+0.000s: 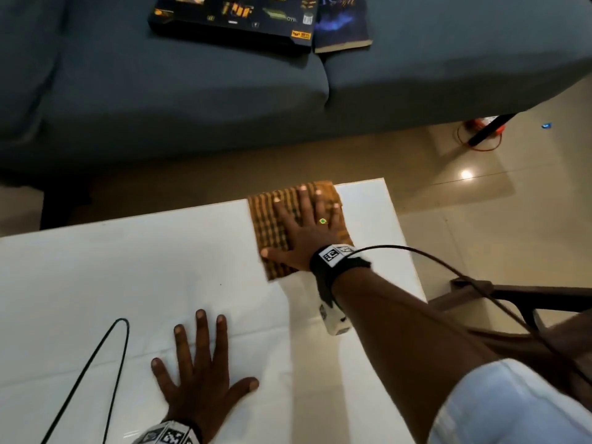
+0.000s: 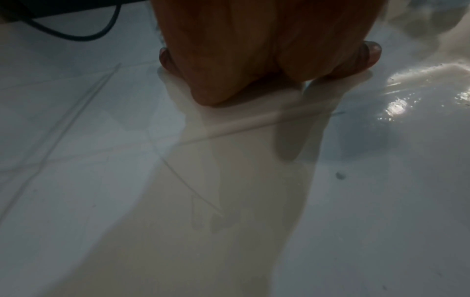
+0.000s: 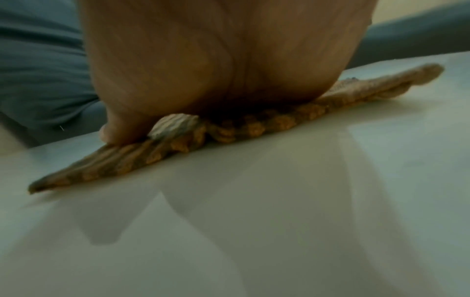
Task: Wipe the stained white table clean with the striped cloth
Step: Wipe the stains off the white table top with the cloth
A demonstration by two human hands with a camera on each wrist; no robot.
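The orange and brown striped cloth (image 1: 272, 232) lies flat near the far right corner of the white table (image 1: 128, 283). My right hand (image 1: 304, 225) presses on it with fingers spread and straight; a ring sits on one finger. In the right wrist view the palm (image 3: 216, 60) bears down on the cloth (image 3: 157, 154). My left hand (image 1: 201, 370) rests flat on the table near its front edge, fingers spread, holding nothing. The left wrist view shows the heel of the left hand (image 2: 241, 60) on the glossy table (image 2: 101, 180), with a small dark speck (image 2: 340, 175) to its right.
A dark blue sofa (image 1: 192, 91) stands beyond the table, with a black box (image 1: 234, 17) and a book (image 1: 342, 24) on it. A black cable (image 1: 96, 373) loops over the table's front left. Tiled floor (image 1: 480, 203) and a dark wooden frame (image 1: 528, 296) lie to the right.
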